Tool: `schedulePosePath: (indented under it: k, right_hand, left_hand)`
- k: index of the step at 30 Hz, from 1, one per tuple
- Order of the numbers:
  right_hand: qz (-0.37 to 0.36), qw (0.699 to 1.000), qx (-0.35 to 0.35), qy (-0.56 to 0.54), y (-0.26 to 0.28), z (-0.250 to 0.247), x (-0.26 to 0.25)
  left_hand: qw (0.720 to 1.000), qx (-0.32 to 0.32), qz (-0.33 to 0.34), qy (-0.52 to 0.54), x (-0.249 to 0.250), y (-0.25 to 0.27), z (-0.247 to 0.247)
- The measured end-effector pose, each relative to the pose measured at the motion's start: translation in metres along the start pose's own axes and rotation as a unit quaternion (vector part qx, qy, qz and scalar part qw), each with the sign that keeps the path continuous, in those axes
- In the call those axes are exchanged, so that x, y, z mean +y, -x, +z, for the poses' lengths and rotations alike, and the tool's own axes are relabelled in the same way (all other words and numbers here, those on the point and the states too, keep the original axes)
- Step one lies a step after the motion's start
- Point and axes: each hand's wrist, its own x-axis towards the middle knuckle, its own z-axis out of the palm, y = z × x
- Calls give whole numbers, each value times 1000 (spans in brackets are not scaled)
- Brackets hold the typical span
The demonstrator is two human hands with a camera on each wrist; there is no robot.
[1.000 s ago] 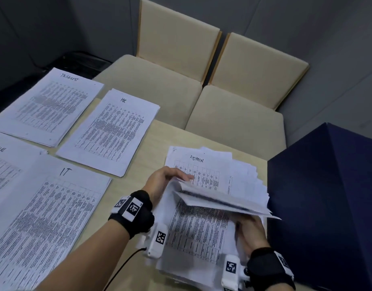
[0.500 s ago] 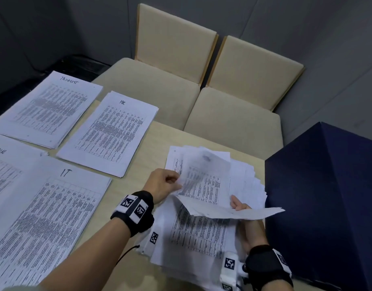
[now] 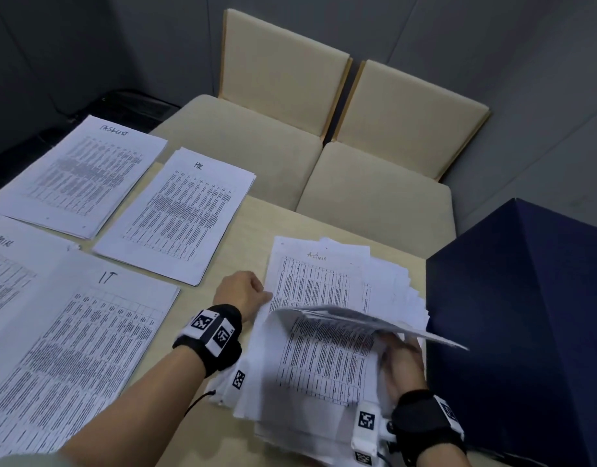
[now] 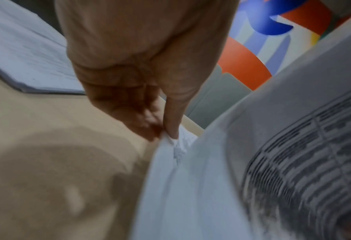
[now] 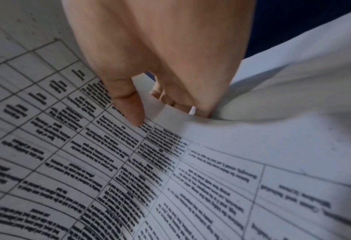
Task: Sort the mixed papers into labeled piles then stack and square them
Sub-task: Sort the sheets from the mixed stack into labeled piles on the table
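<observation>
Pinching a sheet's edge [image 4: 178, 142], the left hand [image 3: 243, 291] lifts it off the messy pile [image 3: 327, 375] at the counter's [image 3: 253, 224] right edge; the right hand [image 3: 403, 362] grips raised pages [image 3: 364, 320].

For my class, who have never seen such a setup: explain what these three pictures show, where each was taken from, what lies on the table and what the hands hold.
No machine here: a person sorts papers with bare hands, wearing black wristbands with small cameras. The wide picture comes from a camera on the head, looking down at the table. The other two look along each hand from the wrist.

On the table lie printed piles marked by hand: an IT pile, an HR pile and others at the left. Nearer lies an untidy mixed stack, its exposed sheet marked Admin.

The left hand pinches a sheet's edge; its fingers show this up close. The right hand holds lifted sheets bent over the stack.
</observation>
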Motion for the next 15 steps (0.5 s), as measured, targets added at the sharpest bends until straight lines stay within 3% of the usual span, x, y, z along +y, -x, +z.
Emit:
schedulePosePath:
  k: [2, 5, 8, 12, 15]
  right_hand:
    - [-3, 1000, 2, 8, -2, -1, -1]
    - [-2, 1000, 18, 20, 0, 2, -1]
    - [14, 998, 31, 43, 7, 7, -4]
    - [24, 999, 4, 30, -1, 6, -5]
    - [42, 998, -45, 22, 4, 6, -6]
  left_hand:
    - [997, -9, 50, -57, -2, 2, 1]
    - [983, 43, 140, -114, 1, 6, 3]
    - [973, 77, 214, -47, 4, 9, 2]
    - [952, -26, 251, 172, 9, 15, -2]
    - [926, -118, 209, 291, 11, 18, -1]
